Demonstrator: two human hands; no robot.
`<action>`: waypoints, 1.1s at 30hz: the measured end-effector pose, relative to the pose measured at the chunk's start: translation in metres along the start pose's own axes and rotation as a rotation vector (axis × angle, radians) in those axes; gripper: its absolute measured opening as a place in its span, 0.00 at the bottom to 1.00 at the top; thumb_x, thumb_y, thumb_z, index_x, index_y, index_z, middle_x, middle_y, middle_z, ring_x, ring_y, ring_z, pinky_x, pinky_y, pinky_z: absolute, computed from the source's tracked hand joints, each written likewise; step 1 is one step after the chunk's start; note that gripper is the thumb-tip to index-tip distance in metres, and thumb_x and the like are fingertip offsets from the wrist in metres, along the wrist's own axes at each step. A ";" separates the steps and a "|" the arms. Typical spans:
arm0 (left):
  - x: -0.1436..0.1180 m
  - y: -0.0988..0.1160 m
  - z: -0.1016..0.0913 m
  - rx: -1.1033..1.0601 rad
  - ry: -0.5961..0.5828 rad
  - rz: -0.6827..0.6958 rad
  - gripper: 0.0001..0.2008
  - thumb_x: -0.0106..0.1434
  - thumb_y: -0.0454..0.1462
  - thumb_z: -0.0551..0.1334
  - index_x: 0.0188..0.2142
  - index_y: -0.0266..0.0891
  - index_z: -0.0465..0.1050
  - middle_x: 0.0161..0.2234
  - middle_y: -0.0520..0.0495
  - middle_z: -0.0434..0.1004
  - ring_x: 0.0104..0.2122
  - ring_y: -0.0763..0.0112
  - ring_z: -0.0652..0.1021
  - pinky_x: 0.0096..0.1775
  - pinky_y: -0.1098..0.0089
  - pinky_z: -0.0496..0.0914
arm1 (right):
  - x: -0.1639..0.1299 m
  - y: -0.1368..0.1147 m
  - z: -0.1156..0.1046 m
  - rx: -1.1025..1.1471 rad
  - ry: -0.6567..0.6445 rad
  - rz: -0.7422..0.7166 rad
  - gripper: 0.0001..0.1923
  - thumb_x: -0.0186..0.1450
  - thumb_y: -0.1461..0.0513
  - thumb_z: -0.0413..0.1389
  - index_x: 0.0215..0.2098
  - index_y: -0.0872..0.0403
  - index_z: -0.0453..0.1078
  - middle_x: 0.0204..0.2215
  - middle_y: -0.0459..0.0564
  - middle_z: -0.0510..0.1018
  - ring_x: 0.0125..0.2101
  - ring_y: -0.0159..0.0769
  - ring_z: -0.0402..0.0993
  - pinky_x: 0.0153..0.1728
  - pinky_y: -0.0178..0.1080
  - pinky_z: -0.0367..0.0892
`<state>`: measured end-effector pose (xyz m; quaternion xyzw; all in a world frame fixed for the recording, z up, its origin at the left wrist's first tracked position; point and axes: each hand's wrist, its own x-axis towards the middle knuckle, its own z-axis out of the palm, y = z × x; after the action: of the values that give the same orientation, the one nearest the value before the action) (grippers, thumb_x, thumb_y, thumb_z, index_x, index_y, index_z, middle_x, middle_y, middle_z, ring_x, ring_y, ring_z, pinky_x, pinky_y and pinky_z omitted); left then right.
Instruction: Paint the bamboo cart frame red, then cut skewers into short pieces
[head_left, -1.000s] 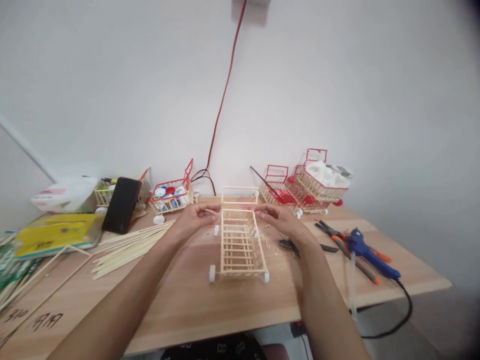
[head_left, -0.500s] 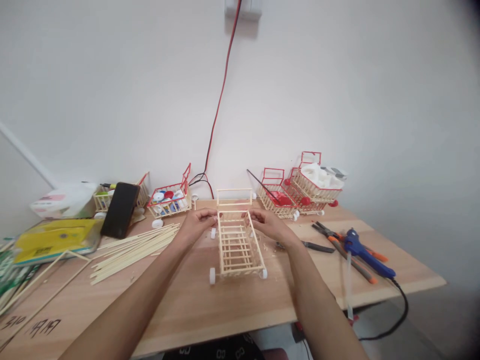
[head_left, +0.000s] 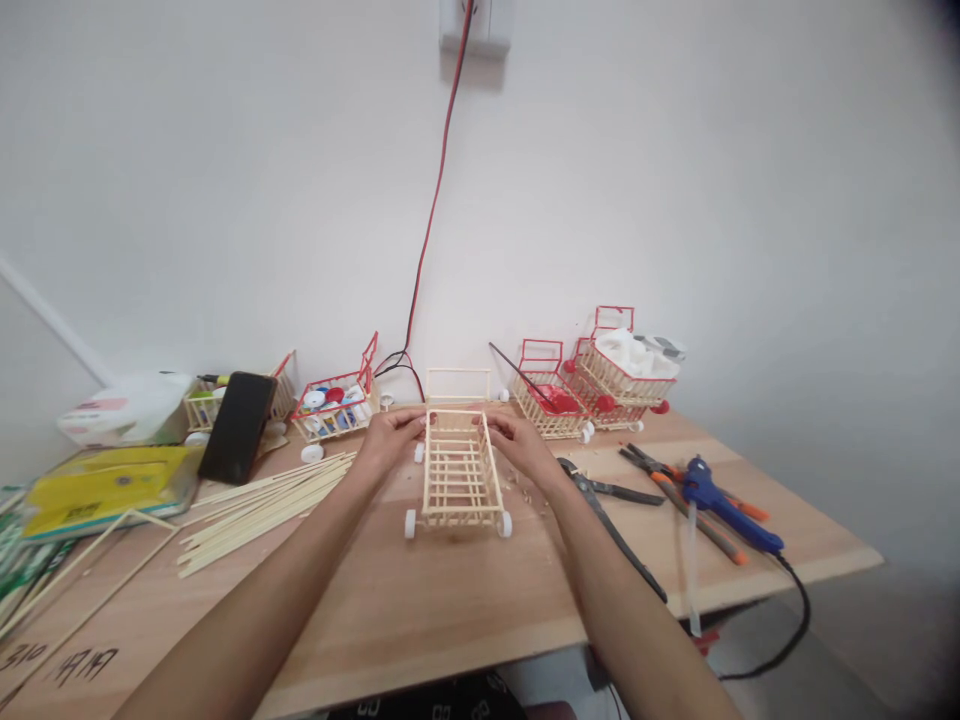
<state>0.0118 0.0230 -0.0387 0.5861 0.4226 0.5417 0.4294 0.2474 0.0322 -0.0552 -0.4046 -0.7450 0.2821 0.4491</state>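
Note:
A miniature shopping cart (head_left: 460, 470) of thin pale wooden sticks stands on white wheels in the middle of the table. Its handle frame rises at the far end, and the basket is bare. My left hand (head_left: 395, 436) grips the cart's far left corner with the fingertips. At the far right corner, my right hand (head_left: 516, 440) pinches the frame between thumb and fingers. The fingertips are partly hidden behind the sticks. Black-handled pliers (head_left: 611, 510) lie beside my right forearm, and loose wooden sticks (head_left: 262, 510) lie left of my left hand.
Red-trimmed small carts (head_left: 334, 405) with bottle caps and other red-trimmed carts (head_left: 551, 395) line the wall. A blue glue gun (head_left: 731, 508) and orange-handled pliers (head_left: 697, 510) lie at right. At left are a phone (head_left: 237, 428) and a yellow packet (head_left: 109, 490).
The cart has turned slightly, its near end shifting left and away from me, with both hands still on it. The view has shifted a little, and more of the black-handled pliers shows.

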 end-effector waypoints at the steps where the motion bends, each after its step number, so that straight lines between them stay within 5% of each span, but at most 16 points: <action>1: 0.000 -0.001 0.000 0.002 0.000 -0.003 0.17 0.50 0.45 0.68 0.36 0.36 0.81 0.33 0.45 0.82 0.34 0.64 0.78 0.40 0.66 0.71 | 0.000 0.000 0.001 -0.001 0.008 -0.003 0.15 0.61 0.57 0.54 0.43 0.53 0.76 0.39 0.51 0.80 0.41 0.40 0.74 0.44 0.42 0.67; 15: -0.009 0.002 0.002 0.041 0.041 0.036 0.14 0.51 0.43 0.67 0.34 0.36 0.81 0.32 0.45 0.82 0.35 0.62 0.78 0.42 0.64 0.70 | -0.006 -0.005 0.002 -0.024 0.027 0.002 0.17 0.62 0.55 0.53 0.45 0.53 0.76 0.39 0.51 0.80 0.40 0.41 0.74 0.44 0.43 0.67; 22: -0.016 0.008 -0.005 0.044 0.145 0.062 0.16 0.52 0.42 0.66 0.39 0.35 0.80 0.36 0.43 0.81 0.31 0.69 0.76 0.34 0.71 0.69 | -0.008 -0.005 -0.003 -0.015 -0.009 -0.006 0.21 0.61 0.58 0.54 0.50 0.54 0.72 0.40 0.51 0.79 0.38 0.38 0.74 0.42 0.40 0.68; 26: -0.015 0.005 -0.016 -0.003 0.228 0.069 0.19 0.52 0.45 0.67 0.40 0.35 0.79 0.37 0.43 0.80 0.29 0.72 0.74 0.33 0.72 0.68 | -0.010 -0.007 -0.012 -0.021 0.124 0.026 0.19 0.62 0.56 0.51 0.48 0.55 0.73 0.44 0.54 0.78 0.42 0.38 0.74 0.45 0.41 0.66; 33: -0.015 0.003 -0.019 -0.035 0.281 0.085 0.20 0.54 0.47 0.66 0.40 0.34 0.79 0.35 0.45 0.79 0.27 0.74 0.72 0.31 0.73 0.66 | -0.011 -0.008 -0.018 -0.022 0.346 0.104 0.26 0.66 0.48 0.44 0.36 0.58 0.75 0.24 0.50 0.75 0.27 0.36 0.71 0.31 0.38 0.65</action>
<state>-0.0081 0.0091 -0.0393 0.5142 0.4437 0.6435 0.3529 0.2641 0.0198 -0.0460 -0.4898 -0.6378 0.2231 0.5510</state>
